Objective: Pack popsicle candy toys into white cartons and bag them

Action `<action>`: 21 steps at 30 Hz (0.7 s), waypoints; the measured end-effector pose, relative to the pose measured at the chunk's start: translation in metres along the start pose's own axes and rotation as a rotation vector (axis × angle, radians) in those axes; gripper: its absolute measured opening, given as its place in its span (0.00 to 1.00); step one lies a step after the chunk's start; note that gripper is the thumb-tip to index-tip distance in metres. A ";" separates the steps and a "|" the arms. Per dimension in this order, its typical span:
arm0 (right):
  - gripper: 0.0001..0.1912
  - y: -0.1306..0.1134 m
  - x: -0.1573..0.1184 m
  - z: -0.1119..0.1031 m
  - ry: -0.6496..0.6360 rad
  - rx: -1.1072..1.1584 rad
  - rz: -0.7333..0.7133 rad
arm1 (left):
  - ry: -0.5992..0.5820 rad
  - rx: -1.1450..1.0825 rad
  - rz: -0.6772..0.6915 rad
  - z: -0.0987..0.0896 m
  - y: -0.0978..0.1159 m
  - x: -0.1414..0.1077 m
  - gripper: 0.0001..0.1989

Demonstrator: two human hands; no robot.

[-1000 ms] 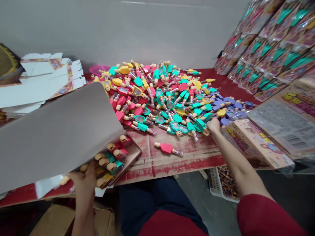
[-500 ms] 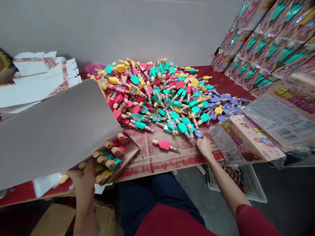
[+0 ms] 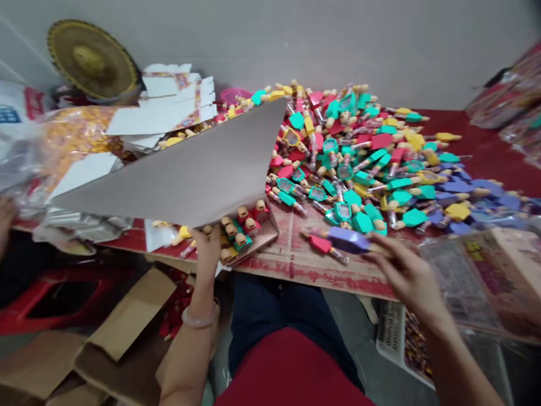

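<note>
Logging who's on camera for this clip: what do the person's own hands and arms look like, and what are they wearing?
The left hand and right hand are bare, with no gloves. A pale bangle circles the left wrist. Both forearms show bare. Below them, a red top and dark trousers are visible.
</note>
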State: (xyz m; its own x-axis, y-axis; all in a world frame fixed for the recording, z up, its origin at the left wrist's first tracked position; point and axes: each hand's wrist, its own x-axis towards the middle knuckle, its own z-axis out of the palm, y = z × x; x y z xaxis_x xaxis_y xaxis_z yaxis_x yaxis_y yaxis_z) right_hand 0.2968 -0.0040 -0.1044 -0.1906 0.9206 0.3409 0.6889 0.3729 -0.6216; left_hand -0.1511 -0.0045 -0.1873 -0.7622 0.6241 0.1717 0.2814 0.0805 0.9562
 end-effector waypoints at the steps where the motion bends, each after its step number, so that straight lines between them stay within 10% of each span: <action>1: 0.18 -0.017 0.011 0.023 -0.119 0.030 -0.182 | 0.011 -0.001 -0.005 0.000 0.000 0.000 0.28; 6: 0.22 -0.065 0.054 0.122 -0.532 -0.236 -0.662 | 0.014 -0.017 -0.008 -0.001 0.000 -0.002 0.23; 11: 0.23 -0.096 0.072 0.123 -0.794 -0.468 -0.797 | 0.017 -0.018 -0.006 0.000 0.002 -0.006 0.23; 17: 0.18 -0.147 0.107 0.156 -0.944 -0.463 -0.706 | 0.012 -0.029 -0.027 0.000 0.001 -0.004 0.22; 21: 0.29 -0.120 0.109 0.183 -0.764 -0.243 -0.538 | -0.002 -0.033 -0.021 -0.002 0.002 -0.003 0.22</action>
State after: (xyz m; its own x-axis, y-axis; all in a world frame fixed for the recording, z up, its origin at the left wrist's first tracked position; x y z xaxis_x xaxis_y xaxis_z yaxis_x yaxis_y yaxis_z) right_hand 0.0651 0.0732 -0.1217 -0.8676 0.4928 -0.0667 0.4860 0.8117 -0.3240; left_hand -0.1492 -0.0083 -0.1851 -0.7663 0.6245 0.1509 0.2456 0.0678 0.9670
